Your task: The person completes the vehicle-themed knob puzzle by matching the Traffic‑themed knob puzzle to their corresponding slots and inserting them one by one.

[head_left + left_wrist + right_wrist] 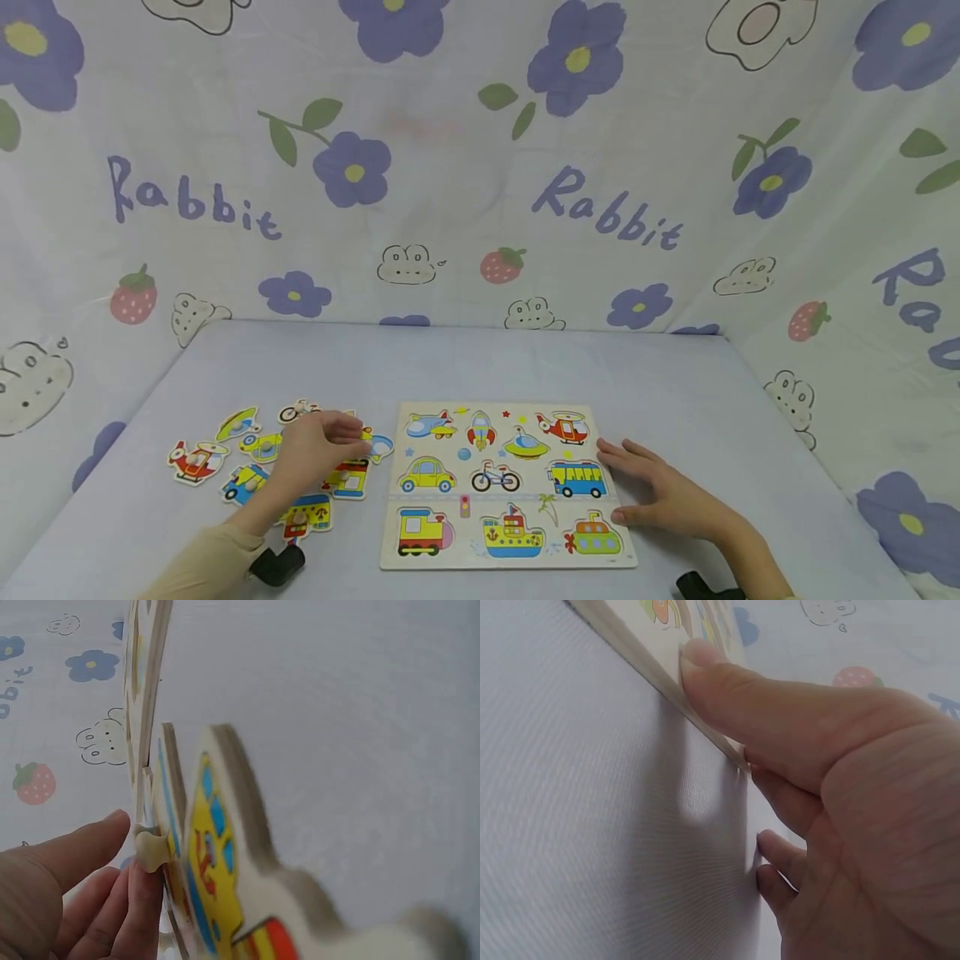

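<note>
My left hand (315,454) reaches over a loose group of wooden vehicle pieces with knobs. In the left wrist view, its thumb stands apart from the fingers beside a knob (152,850); I see no pinch on it. Nearby lie an airplane piece (382,447), a train piece (351,481) and a ship piece (313,512). My right hand (667,500) rests at the right edge of the wooden puzzle board (517,521). Its thumb lies on the board's edge, the other fingers spread along the side. The board carries printed vehicle pictures.
More pieces lie to the left: a helicopter (197,462), a flying saucer (237,423), a yellow car (262,447), a bus (244,484) and a bicycle (298,410). A pale cloth covers the table (480,367), with a patterned curtain (450,167) behind.
</note>
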Demonstrator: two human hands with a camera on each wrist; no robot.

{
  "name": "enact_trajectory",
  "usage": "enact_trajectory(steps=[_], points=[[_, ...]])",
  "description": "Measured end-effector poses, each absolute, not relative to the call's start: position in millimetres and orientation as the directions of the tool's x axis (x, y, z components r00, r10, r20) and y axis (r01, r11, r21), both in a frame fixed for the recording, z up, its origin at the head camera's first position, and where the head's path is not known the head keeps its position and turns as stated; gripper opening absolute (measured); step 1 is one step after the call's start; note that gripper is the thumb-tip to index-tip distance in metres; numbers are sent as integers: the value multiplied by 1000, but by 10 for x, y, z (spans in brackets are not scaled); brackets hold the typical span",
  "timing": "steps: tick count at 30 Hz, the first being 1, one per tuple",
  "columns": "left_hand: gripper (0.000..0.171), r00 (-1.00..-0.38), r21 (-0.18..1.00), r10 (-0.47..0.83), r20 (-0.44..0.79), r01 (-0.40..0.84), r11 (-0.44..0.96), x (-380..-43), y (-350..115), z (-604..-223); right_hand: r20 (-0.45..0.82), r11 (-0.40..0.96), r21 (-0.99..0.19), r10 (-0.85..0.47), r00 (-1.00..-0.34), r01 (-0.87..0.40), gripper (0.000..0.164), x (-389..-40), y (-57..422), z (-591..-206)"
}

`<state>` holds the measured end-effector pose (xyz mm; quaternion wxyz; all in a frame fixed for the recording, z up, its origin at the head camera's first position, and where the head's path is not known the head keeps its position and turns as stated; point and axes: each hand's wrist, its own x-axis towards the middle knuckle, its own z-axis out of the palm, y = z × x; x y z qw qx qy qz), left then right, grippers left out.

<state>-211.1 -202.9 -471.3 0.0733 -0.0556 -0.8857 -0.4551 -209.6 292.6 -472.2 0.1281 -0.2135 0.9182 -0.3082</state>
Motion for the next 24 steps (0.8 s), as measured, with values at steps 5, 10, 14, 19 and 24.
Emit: enact_trajectory(steps=[5,10,14,19,24], points=[[23,-984,801,10,179,152,579,-2127,-2016,-4733,-106,714,-628,-472,-875,-309,85,-2093,2916,-4701],[22,-985,798,-16,173,131,588,-2149,-1993,-4745,-107,713,-630,-472,-875,-307,85,-2084,2911,-4680],[26,-983,785,-46,178,114,609,-2162,-1953,-4758,-103,706,-638,-474,-874,-308,85,-2074,2916,-4685],[25,-979,776,-66,192,110,621,-2171,-1905,-4756,-96,692,-652,-481,-872,-310,84,-2066,2927,-4700],[24,-977,768,-80,197,103,632,-2169,-1876,-4737,-89,688,-655,-483,-871,-314,83,-2075,2929,-4699]])
